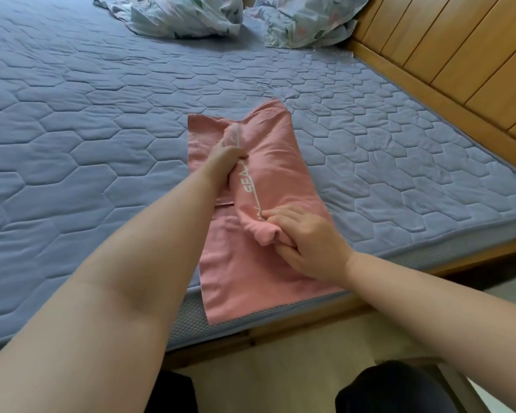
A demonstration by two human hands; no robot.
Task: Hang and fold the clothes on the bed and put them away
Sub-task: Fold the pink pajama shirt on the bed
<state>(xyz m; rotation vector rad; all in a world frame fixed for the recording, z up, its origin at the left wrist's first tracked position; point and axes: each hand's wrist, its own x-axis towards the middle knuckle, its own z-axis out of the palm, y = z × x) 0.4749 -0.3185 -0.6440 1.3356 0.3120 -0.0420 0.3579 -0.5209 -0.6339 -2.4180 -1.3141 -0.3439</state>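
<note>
A pink garment (277, 162) with white lettering lies partly folded near the front edge of the blue quilted bed (87, 114). One half is lifted over in a raised fold along the middle. My left hand (227, 156) grips the far part of that fold, fingers curled into the cloth. My right hand (307, 236) pinches the near end of the fold, with bunched fabric between thumb and fingers. The garment's lower corner hangs slightly over the mattress edge.
A crumpled floral quilt (185, 16) and a floral pillow (304, 22) lie at the far end of the bed. A wooden headboard (459, 55) runs along the right side. The wooden bed frame (280, 329) borders the front, with my dark-clothed knees below.
</note>
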